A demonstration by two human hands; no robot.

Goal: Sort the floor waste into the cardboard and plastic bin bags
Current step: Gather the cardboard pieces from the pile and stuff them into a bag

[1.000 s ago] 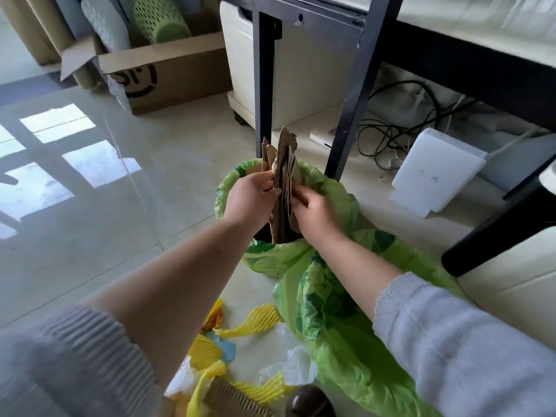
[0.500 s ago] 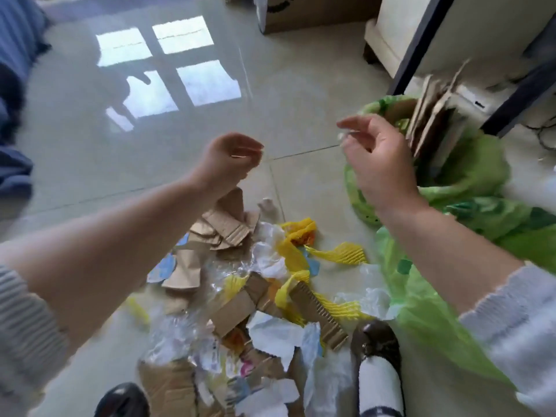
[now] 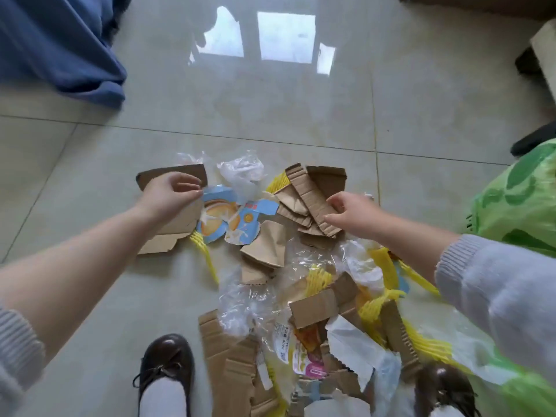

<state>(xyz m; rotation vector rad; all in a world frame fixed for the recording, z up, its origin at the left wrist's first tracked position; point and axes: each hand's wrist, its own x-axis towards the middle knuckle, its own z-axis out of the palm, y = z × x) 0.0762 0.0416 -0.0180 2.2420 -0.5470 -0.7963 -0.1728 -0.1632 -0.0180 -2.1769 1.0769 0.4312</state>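
Note:
A heap of floor waste lies before me: brown corrugated cardboard pieces, a blue printed carton piece, clear plastic film, yellow foam netting and wrappers. My left hand rests over a brown cardboard flap, its fingertips pinched on the blue carton's upper left corner. My right hand reaches onto a corrugated cardboard strip with fingers apart, touching it. A green bin bag sits at the right edge; its opening is out of view.
My two dark shoes stand at the near edge of the heap. A blue cloth lies at the top left. Furniture legs stand at the top right. The tiled floor beyond is glossy.
Both hands left the cardboard stuffed upright in the green bag and swung left and down to the heap. The view tilted down; the left hand now pinches the blue carton.

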